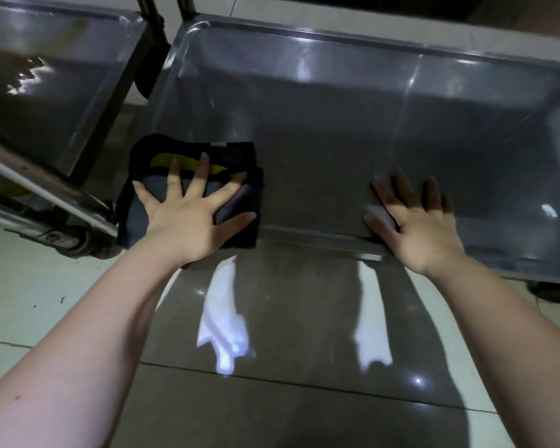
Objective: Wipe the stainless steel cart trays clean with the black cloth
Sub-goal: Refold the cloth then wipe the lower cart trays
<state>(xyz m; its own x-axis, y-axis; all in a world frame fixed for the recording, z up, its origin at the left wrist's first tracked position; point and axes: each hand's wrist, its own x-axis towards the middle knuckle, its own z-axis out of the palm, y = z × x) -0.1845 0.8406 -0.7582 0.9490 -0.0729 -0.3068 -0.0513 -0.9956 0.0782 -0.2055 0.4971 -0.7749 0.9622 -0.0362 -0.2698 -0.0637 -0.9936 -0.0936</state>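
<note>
A folded black cloth (pixel 240 150) with a yellow patch lies at the near left corner of a wide stainless steel cart tray (pixel 337 124). My left hand (pixel 194 208) presses flat on the cloth, fingers spread and straight, thumb along its right edge. My right hand (pixel 414 221) rests flat on the tray's near rim, its fingers spread onto the tray floor and holding nothing.
A second steel cart tray (pixel 62 92) stands to the left, with dark upright posts (pixel 152 43) between the two carts. A cart wheel (pixel 75 240) sits low at the left. Glossy floor tiles (pixel 288 367) lie below me.
</note>
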